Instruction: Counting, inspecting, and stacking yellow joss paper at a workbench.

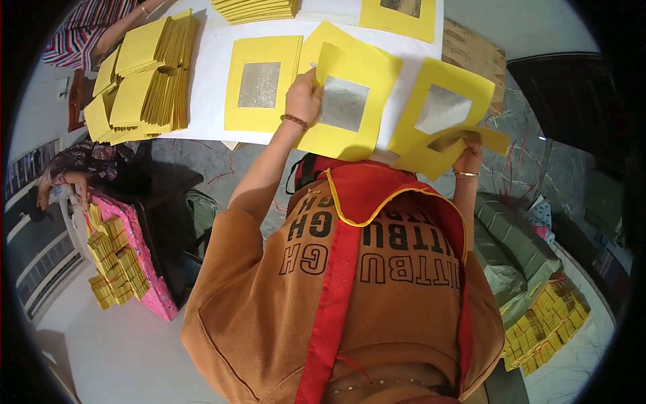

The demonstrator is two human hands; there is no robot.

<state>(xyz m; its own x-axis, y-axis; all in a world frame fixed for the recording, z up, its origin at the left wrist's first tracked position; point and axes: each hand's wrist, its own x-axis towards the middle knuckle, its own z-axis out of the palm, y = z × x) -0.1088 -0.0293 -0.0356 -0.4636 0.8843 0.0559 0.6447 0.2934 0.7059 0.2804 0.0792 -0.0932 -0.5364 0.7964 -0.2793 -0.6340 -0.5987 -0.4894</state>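
Note:
My left hand, with a beaded bracelet at its wrist, is closed on the left edge of a yellow paper sheet that bears a silver square. The sheet is tilted and overlaps other yellow paper behind it. At the table's near right, my right hand grips the curled near edge of a second yellow sheet, also with a silver square; its fingers are partly hidden by the paper. Left of my left hand, a yellow stack with a silver square on top lies flat on the white table.
Folded yellow paper bundles are piled at the table's left, by another person's arm. More yellow stacks lie along the far side. A second person works at a pink table. Tied yellow bundles stand at lower right.

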